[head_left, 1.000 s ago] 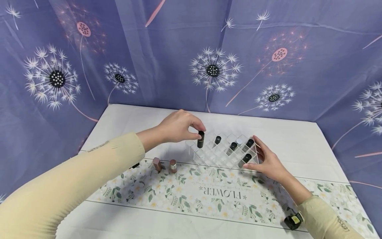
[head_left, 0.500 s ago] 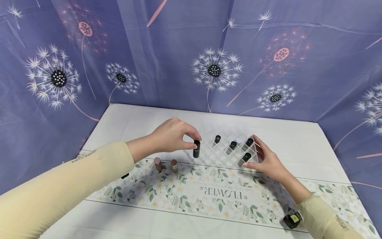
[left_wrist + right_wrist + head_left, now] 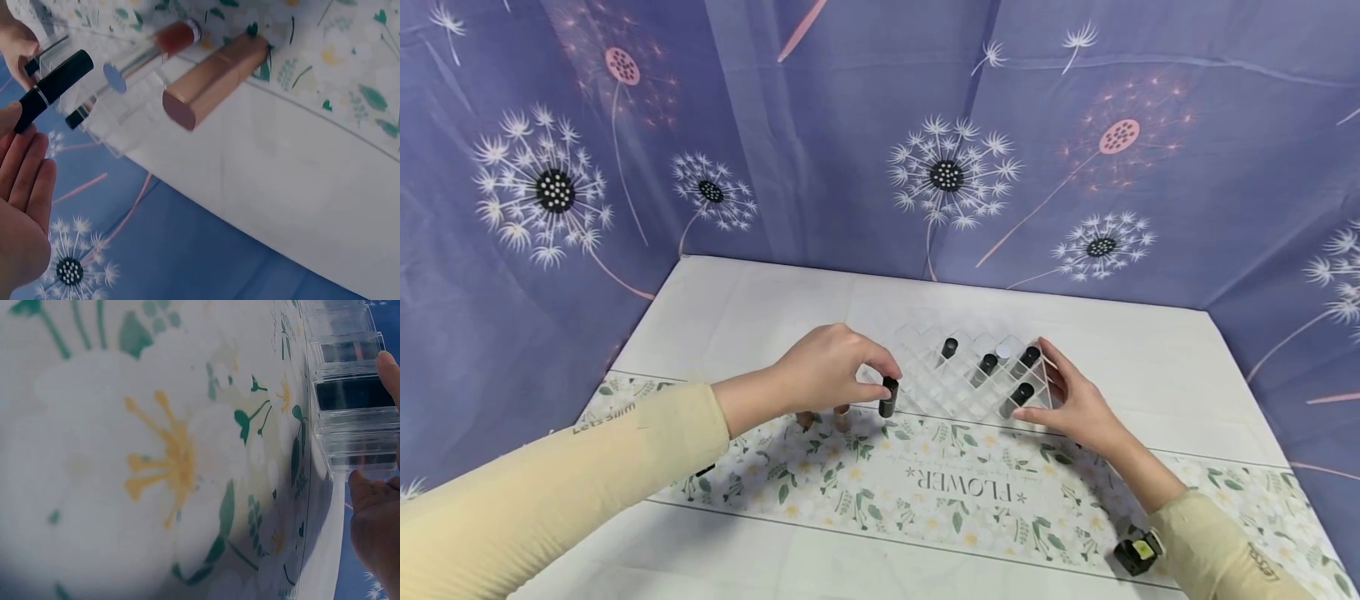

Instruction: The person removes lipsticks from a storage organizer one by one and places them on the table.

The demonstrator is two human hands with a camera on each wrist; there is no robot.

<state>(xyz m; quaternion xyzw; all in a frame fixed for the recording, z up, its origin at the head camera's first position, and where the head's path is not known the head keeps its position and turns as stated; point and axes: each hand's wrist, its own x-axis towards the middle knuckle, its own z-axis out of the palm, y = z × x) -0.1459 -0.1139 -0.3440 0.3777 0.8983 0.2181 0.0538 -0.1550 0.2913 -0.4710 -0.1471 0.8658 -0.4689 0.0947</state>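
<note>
My left hand [image 3: 831,367] pinches a black lipstick [image 3: 888,397] between thumb and fingers, held upright just off the left front of the clear lipstick organizer [image 3: 925,379]. In the left wrist view, this black lipstick [image 3: 55,86] shows a thin silver band around its middle. With thumb at the front and fingers at the back, my right hand [image 3: 1082,408] grips the organizer's right end. Several black-capped lipsticks [image 3: 1021,396] and one pale-topped one [image 3: 1003,352] stand in its diamond-shaped slots, mostly toward the right.
A rose-gold lipstick [image 3: 215,78] and a clear tube with a brown end [image 3: 156,53] stand on the table, partly behind my left hand in the head view. A floral runner [image 3: 955,500] crosses the white table [image 3: 760,300]. Purple dandelion curtains [image 3: 850,142] surround it.
My left hand has moved the black lipstick from over the organizer's left end down and toward me, slightly left. My right hand keeps its grip on the organizer.
</note>
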